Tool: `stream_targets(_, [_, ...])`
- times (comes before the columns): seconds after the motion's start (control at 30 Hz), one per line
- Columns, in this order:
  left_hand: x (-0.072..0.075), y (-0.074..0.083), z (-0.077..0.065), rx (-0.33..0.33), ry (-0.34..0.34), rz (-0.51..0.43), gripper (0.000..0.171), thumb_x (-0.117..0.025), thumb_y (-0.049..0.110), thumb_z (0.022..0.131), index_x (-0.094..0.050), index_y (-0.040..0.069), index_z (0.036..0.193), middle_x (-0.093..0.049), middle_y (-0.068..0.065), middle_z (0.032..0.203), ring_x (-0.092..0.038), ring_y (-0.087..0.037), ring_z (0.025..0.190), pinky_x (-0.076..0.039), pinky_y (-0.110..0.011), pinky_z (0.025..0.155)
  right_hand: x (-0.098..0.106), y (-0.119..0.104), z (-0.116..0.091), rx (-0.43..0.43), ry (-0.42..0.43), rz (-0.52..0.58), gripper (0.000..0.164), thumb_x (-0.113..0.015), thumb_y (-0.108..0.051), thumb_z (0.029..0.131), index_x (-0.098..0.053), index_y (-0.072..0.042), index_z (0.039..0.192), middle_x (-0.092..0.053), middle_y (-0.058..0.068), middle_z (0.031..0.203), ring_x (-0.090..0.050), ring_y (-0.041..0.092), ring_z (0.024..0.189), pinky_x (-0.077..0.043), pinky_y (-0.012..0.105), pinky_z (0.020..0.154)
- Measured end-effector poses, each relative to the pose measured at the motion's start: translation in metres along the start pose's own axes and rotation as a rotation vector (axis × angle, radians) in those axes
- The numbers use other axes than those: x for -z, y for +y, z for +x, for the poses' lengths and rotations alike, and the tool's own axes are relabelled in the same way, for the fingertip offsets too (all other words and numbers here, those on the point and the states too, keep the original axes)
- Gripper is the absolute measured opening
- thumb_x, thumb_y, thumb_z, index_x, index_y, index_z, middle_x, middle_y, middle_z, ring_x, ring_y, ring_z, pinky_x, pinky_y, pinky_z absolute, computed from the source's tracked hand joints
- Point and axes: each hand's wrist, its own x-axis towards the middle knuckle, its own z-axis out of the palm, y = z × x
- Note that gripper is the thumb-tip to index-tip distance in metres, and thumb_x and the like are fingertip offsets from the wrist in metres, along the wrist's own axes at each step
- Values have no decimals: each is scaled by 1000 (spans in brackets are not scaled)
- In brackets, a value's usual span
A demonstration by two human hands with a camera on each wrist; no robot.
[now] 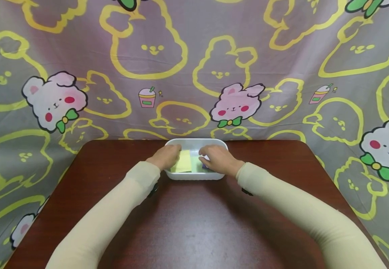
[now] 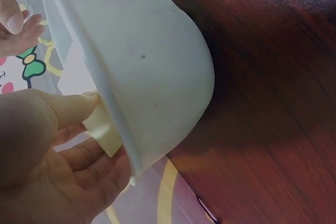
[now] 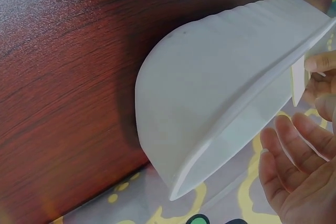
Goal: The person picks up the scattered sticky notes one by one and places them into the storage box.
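A white plastic tray point(image 1: 196, 177) stands at the far edge of the table. My left hand point(image 1: 166, 156) reaches over its left end and pinches a pale yellow sheet of paper point(image 1: 185, 158) between thumb and fingers; in the left wrist view the paper point(image 2: 105, 132) sticks out past the tray's rim. Something light green point(image 1: 196, 164) lies in the tray beside the paper. Over the right end is my right hand point(image 1: 219, 158), its fingers loosely bent and holding nothing in the right wrist view. A small purple thing point(image 1: 204, 163) shows under its thumb, mostly hidden.
The dark red-brown wooden table point(image 1: 194, 224) extends toward me from the tray. Close behind its far edge hangs a grey curtain point(image 1: 181, 67) printed with rabbits and yellow outlines, which also runs along both sides.
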Motion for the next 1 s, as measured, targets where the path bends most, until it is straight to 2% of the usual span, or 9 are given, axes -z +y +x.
stream_targets(0.3, [-2, 1, 5, -7, -6, 9, 12, -49, 0, 97, -59, 5, 94, -62, -8, 84, -58, -22, 78, -52, -37, 72, 1, 0, 1, 9, 0, -6, 24, -63, -23, 99, -73, -5, 112, -76, 6, 102, -72, 21, 96, -57, 39, 85])
stream_targets(0.4, [-4, 1, 6, -12, -6, 9, 12, -50, 0, 96, -61, 4, 95, -65, -11, 88, -61, -24, 82, -54, -40, 76, 1, 0, 2, 10, -3, -2, 25, -64, -24, 99, -73, -5, 113, -76, 6, 102, -72, 21, 96, -57, 38, 86])
stream_targets(0.6, [-6, 4, 7, -21, -27, 12, 18, -52, 4, 98, -64, 1, 111, -71, -17, 109, -66, -30, 103, -54, -44, 94, 0, 0, 2, 18, 1, 0, 24, -64, -23, 99, -73, -5, 112, -77, 6, 103, -72, 21, 96, -57, 39, 86])
stream_targets(0.83, [-12, 5, 11, -48, -12, 43, 16, -53, 0, 93, -64, 1, 105, -71, -18, 103, -67, -34, 100, -53, -46, 92, -2, 0, 3, 26, 7, 8, 23, -63, -22, 99, -72, -5, 111, -76, 7, 102, -72, 21, 95, -57, 39, 86])
stream_targets(1.0, [-13, 7, 11, -41, -23, 36, 16, -53, 1, 93, -63, 2, 105, -71, -18, 104, -67, -34, 101, -53, -46, 93, -2, 0, 3, 27, 7, 6, 23, -64, -22, 98, -72, -5, 111, -76, 7, 101, -72, 21, 95, -57, 39, 86])
